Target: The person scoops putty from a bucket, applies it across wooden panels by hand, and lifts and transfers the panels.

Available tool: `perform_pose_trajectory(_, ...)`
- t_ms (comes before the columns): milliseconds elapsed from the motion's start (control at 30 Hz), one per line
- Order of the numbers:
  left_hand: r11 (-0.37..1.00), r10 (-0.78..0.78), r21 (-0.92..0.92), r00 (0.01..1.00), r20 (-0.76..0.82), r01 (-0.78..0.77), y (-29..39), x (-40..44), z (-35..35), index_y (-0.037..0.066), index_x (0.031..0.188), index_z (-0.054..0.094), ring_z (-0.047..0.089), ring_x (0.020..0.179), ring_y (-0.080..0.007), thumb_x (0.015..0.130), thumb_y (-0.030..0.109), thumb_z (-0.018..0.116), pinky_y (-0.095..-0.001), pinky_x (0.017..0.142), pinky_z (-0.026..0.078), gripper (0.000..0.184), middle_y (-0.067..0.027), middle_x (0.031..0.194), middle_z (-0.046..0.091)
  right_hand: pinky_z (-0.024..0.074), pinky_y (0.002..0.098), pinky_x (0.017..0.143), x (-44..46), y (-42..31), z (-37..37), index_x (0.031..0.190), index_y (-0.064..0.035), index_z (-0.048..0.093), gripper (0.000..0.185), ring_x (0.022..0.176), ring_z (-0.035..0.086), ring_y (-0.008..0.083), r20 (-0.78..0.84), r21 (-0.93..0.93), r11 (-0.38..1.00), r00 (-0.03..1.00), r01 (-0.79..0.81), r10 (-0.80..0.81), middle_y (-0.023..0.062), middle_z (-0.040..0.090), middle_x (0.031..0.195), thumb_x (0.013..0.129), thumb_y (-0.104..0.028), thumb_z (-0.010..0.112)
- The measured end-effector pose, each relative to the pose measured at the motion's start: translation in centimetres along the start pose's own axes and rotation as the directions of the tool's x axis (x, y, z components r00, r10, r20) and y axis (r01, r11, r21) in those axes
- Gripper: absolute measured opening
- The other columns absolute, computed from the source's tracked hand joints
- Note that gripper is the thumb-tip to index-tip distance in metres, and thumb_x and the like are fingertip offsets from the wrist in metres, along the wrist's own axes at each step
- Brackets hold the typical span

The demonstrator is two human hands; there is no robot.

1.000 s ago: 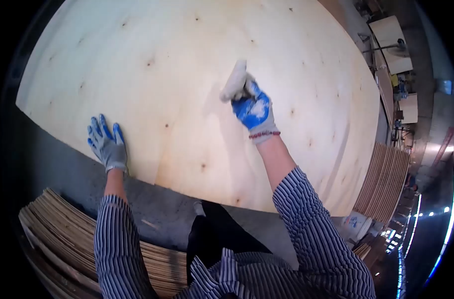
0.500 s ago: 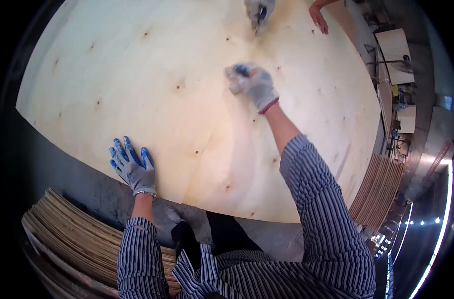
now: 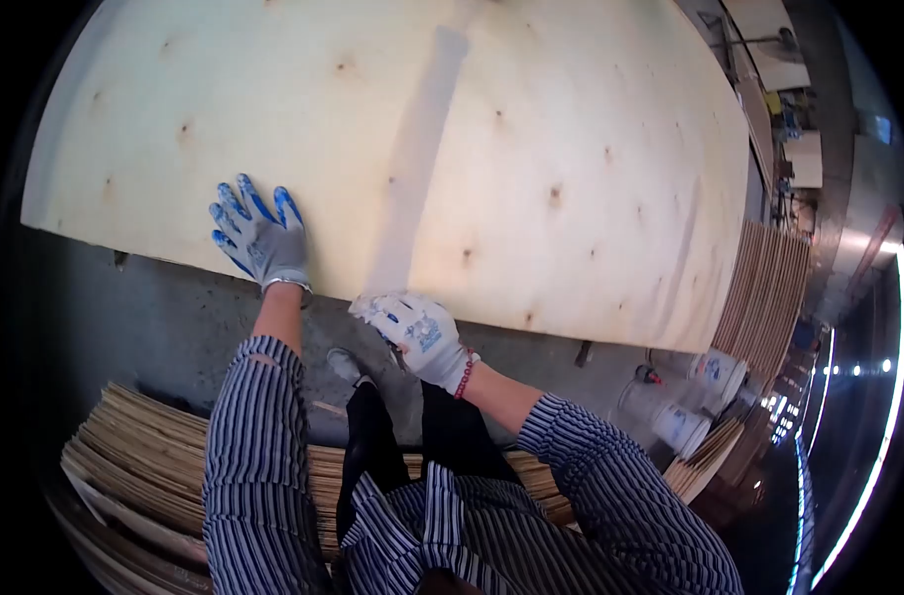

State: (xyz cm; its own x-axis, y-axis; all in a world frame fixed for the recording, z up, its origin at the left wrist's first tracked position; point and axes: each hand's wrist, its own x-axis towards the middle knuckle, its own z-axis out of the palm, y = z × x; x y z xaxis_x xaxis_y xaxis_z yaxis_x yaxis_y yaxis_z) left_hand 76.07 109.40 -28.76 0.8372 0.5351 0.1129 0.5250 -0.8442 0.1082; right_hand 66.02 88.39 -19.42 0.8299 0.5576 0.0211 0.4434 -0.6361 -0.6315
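Observation:
A large pale wood sheet (image 3: 303, 119) with dark knots fills the upper view. A greyish band (image 3: 417, 149) runs across it down to the near edge. My left hand (image 3: 260, 238), in a grey glove with blue fingers, lies flat on the sheet near its front edge, fingers spread. At the near edge, where the band ends, my right hand (image 3: 412, 332) is closed, its gloved fingers curled downward. What it holds, if anything, is hidden beneath the fingers.
Stacked thin wood sheets (image 3: 154, 436) lie below left, behind my legs. Another stack (image 3: 764, 288) stands at the right. White buckets (image 3: 680, 426) sit on the floor at the lower right. More boards (image 3: 769, 50) are at the upper right.
My right hand has come from the middle of the sheet back to its near edge. The grey band now shows clearly. Another person's hands, seen half a second ago at the far side, are gone from view.

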Motion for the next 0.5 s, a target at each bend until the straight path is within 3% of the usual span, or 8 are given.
perform_pose_trajectory(100, 0.997, 0.002, 0.077, 1.000, -0.017, -0.001, 0.1, 0.0, 0.3, 0.018, 0.150, 0.036, 0.025, 0.145, -0.0353, 0.098, 0.051, 0.041, -0.0523, 0.116, 0.019, 0.062, -0.0120, 0.157, 0.029, 0.0534, 0.0382, 0.080, -2.4, 0.4, -0.6, 0.116, -0.0095, 0.065, 0.035, 0.094, 0.065, 0.0280, -0.057, 0.109, 0.986, 0.989, -0.126, 0.133, 0.0074, 0.068, 0.108, 0.082, -0.006, 0.059)
perform_pose_trajectory(133, 0.994, 0.004, 0.107, 1.000, -0.013, -0.002, 0.0, 0.1, 0.5, 0.018, 0.150, 0.036, 0.025, 0.145, -0.0349, 0.099, 0.053, 0.038, -0.0523, 0.116, 0.020, 0.062, -0.0118, 0.157, 0.029, 0.0545, 0.0302, 0.074, -3.3, 0.8, -1.4, 0.113, -0.0083, 0.068, 0.030, 0.086, 0.068, 0.0216, -0.141, 0.092, 0.970, 0.961, -0.226, 0.238, 0.0081, 0.070, 0.103, 0.085, -0.001, 0.063)
perform_pose_trajectory(200, 0.994, 0.024, 0.110, 1.000, -0.014, -0.023, -0.2, 0.1, 1.0, 0.018, 0.150, 0.036, 0.025, 0.145, -0.0350, 0.099, 0.052, 0.038, -0.0523, 0.116, 0.020, 0.062, -0.0119, 0.157, 0.029, 0.0544, 0.0276, 0.074, -5.3, 1.8, -4.6, 0.114, -0.0062, 0.067, 0.024, 0.085, 0.067, 0.0148, -0.049, 0.696, 0.519, 0.689, -0.496, 0.723, 0.0057, 0.070, 0.103, 0.090, -0.005, 0.064)
perform_pose_trajectory(233, 0.991, 0.026, 0.133, 0.999, -0.028, -0.022, -0.5, 0.2, 1.3, 0.018, 0.150, 0.035, 0.025, 0.145, -0.0351, 0.099, 0.052, 0.037, -0.0523, 0.116, 0.021, 0.062, -0.0119, 0.157, 0.029, 0.0545, 0.0272, 0.074, -6.4, 2.9, -6.1, 0.114, -0.0027, 0.065, 0.023, 0.088, 0.064, 0.0118, -0.143, 0.789, 0.465, 0.616, -0.402, 0.775, 0.0053, 0.068, 0.103, 0.092, -0.006, 0.064)
perform_pose_trajectory(333, 0.989, 0.029, 0.144, 0.999, -0.026, -0.025, -0.5, 0.5, 1.4, 0.018, 0.150, 0.036, 0.027, 0.144, -0.0343, 0.099, 0.052, 0.037, -0.0525, 0.115, 0.022, 0.061, -0.0117, 0.157, 0.030, 0.0541, 0.0244, 0.067, -8.7, 7.6, -10.5, 0.119, 0.0001, 0.061, 0.029, 0.081, 0.065, 0.0133, -0.087, 0.988, 0.134, 0.440, -0.077, 0.894, 0.0076, 0.066, 0.104, 0.090, -0.003, 0.064)
perform_pose_trajectory(400, 0.986, 0.026, 0.165, 0.999, -0.019, -0.023, -0.5, 0.3, 1.2, 0.019, 0.150, 0.037, 0.028, 0.144, -0.0331, 0.099, 0.053, 0.039, -0.0521, 0.115, 0.023, 0.061, -0.0108, 0.157, 0.031, 0.0521, 0.0242, 0.063, -10.4, 13.1, -10.4, 0.116, 0.0009, 0.063, 0.026, 0.077, 0.062, 0.0120, -0.139, 0.958, 0.200, 0.279, -0.205, 0.950, 0.0071, 0.067, 0.101, 0.090, -0.002, 0.063)
perform_pose_trajectory(433, 0.984, 0.039, 0.175, 0.999, -0.017, -0.035, -0.7, 0.2, 1.3, 0.019, 0.150, 0.037, 0.028, 0.144, -0.0331, 0.099, 0.053, 0.039, -0.0521, 0.115, 0.023, 0.061, -0.0108, 0.157, 0.031, 0.0497, 0.0236, 0.060, -11.5, 17.0, -9.5, 0.114, 0.0014, 0.064, 0.024, 0.072, 0.060, 0.0105, -0.269, 0.869, 0.397, 0.393, -0.294, 0.879, 0.0058, 0.068, 0.096, 0.090, -0.002, 0.063)
perform_pose_trajectory(500, 0.988, 0.036, 0.149, 0.998, -0.055, -0.027, -0.7, 0.5, 1.7, 0.019, 0.149, 0.038, 0.029, 0.143, -0.0329, 0.099, 0.052, 0.039, -0.0518, 0.115, 0.024, 0.061, -0.0110, 0.156, 0.032, 0.0484, 0.0238, 0.059, -9.4, 19.1, -10.2, 0.114, -0.0029, 0.066, 0.025, 0.068, 0.059, 0.0100, -0.314, 0.816, 0.414, 0.292, -0.404, 0.904, 0.0052, 0.070, 0.090, 0.089, -0.003, 0.063)
